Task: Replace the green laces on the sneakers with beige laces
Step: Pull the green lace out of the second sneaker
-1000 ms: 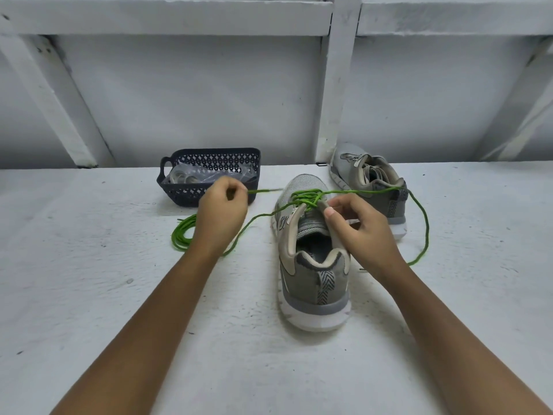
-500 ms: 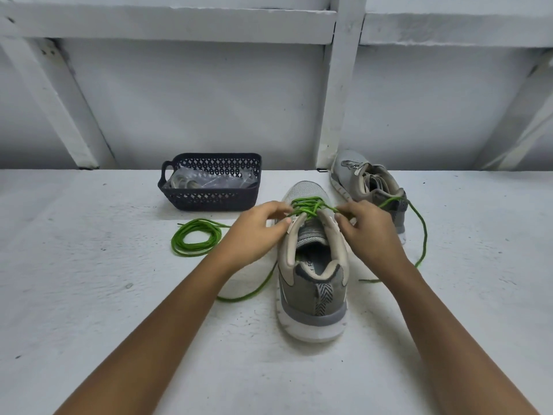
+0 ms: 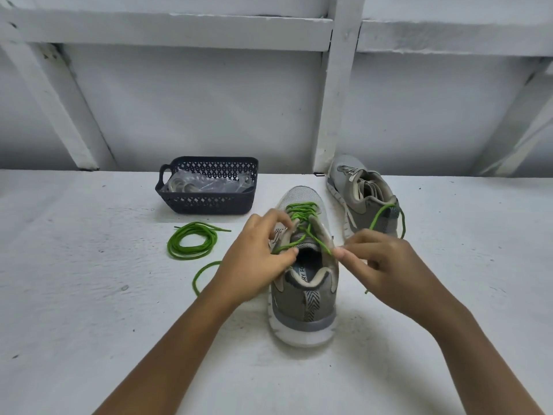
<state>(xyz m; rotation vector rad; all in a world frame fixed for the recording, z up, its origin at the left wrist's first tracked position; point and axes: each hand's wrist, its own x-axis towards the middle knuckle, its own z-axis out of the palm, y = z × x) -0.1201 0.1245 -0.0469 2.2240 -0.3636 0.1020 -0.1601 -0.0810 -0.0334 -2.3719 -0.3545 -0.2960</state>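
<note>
A grey sneaker (image 3: 303, 307) stands heel toward me in the middle of the white surface, with a green lace (image 3: 302, 211) threaded through its front eyelets. My left hand (image 3: 254, 265) pinches the lace's left strand beside the tongue. My right hand (image 3: 386, 268) pinches the right strand at the shoe's right edge; that strand loops out past the second sneaker (image 3: 362, 193), which has no lace and lies behind to the right. A loose coiled green lace (image 3: 191, 241) lies left of the shoe.
A dark plastic basket (image 3: 206, 202) holding clear bags with pale laces (image 3: 206, 184) sits at the back left. A white wall with beams rises right behind the surface.
Both hands have drawn back from the front eyelets toward the shoe's opening, pulling the two lace strands with them. One second ago the left hand held its strand out near the basket.
</note>
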